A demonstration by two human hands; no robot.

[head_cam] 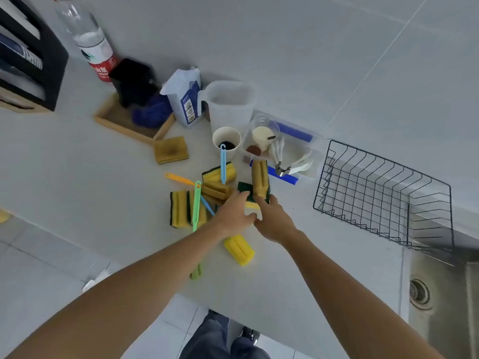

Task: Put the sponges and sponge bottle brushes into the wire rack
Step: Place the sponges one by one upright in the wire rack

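A heap of yellow-and-green sponges [178, 212] and sponge bottle brushes with green [196, 206], blue [223, 164] and orange [180, 179] handles lies mid-counter. Both hands meet at the heap's right side. My left hand [233, 216] and my right hand [274, 221] close together around a yellow-green sponge [251, 203], with a tan grooved sponge [260, 181] just beyond the fingers. A bright yellow sponge head [239, 248] lies below my left wrist. The black wire rack [383, 193] stands empty to the right, beside the sink.
Behind the heap stand a paper cup [226, 141], a clear tub with cups and spoons [285, 151], a plastic jug [230, 104], a bag [184, 97] and a wooden tray [129, 123]. A steel sink [435, 294] lies at the lower right. A flat tan sponge [171, 150] sits apart.
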